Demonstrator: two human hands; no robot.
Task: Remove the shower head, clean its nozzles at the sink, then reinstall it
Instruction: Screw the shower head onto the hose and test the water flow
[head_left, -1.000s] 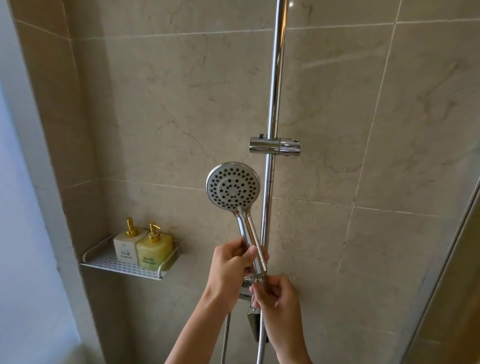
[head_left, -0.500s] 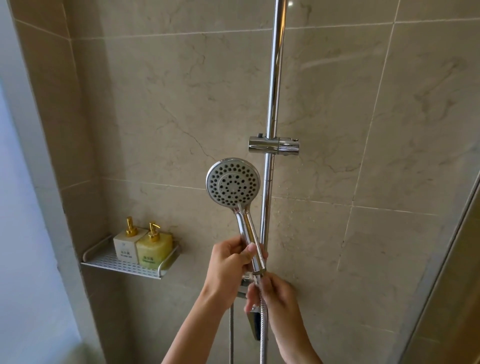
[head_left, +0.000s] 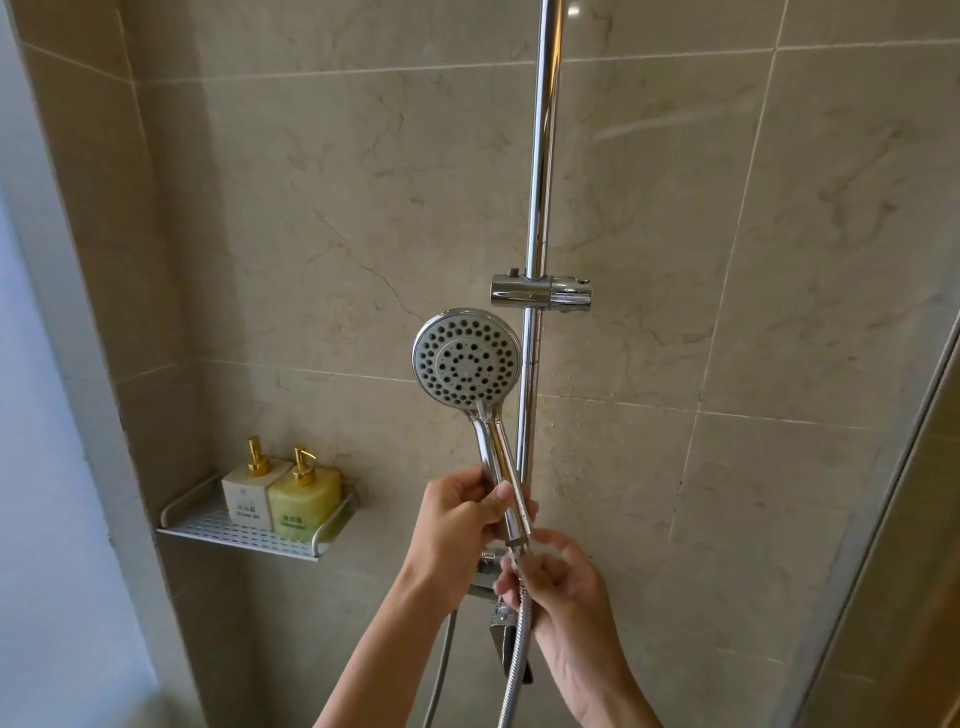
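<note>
A chrome shower head (head_left: 466, 359) with a round grey nozzle face points toward me, held upright in front of the vertical chrome rail (head_left: 542, 156). My left hand (head_left: 457, 525) grips its handle near the lower end. My right hand (head_left: 558, 582) pinches the connector where the metal hose (head_left: 511, 670) meets the handle base. The hose hangs down from there and out of the bottom of view. The empty slider bracket (head_left: 540, 292) sits on the rail just above the head.
A white perforated corner shelf (head_left: 244, 535) on the left wall carries two pump bottles (head_left: 283, 493) with gold tops. Beige marble tiles cover the walls. A glass door edge (head_left: 883, 519) runs along the right. A chrome valve fitting (head_left: 511, 649) sits behind my hands.
My right hand has shifted slightly at the hose connector, fingers turning around it. The shower head has tilted a little and risen slightly. My left hand keeps its grip.
</note>
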